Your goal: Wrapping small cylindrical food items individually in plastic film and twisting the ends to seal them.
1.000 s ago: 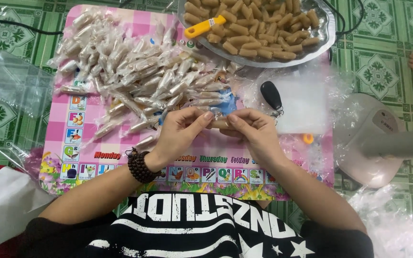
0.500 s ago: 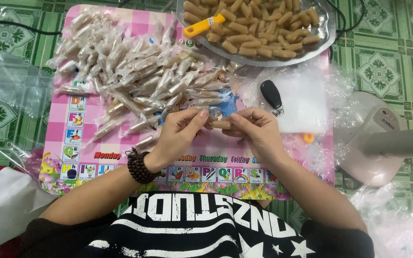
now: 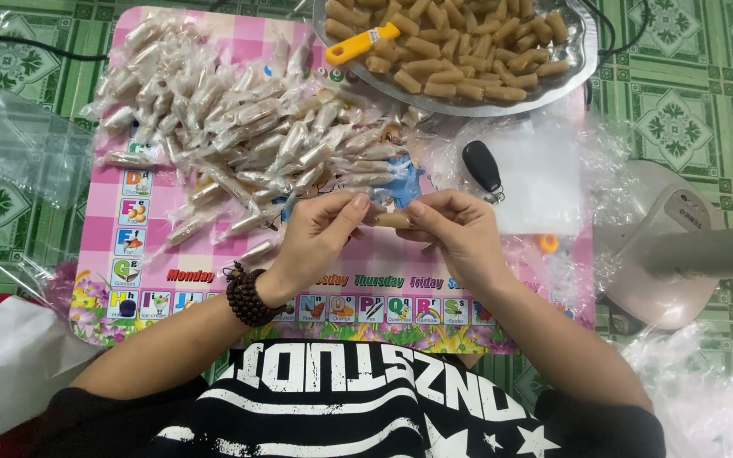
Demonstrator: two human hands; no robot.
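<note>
Candy: short tan stick-shaped sweet (image 3: 393, 220) held between both hands just above pink alphabet play mat (image 3: 214, 254), in front of person's chest.
Axis: long axis runs left-right; one end to each hand.
Left hand (image 3: 320, 237): fingers (image 3: 351, 206) pinched shut on left end, w/ clear wrapper.
Right hand (image 3: 460, 233): fingers pinched shut on right end; both equally near.
Behind: heap of clear-wrapped candies (image 3: 239, 136), silver metal tray of unwrapped sticks (image 3: 583, 51) w/ orange-handled tool (image 3: 362, 44).
Beside: black key fob (image 3: 481, 165) near right hand; nothing blocks hands.
</note>
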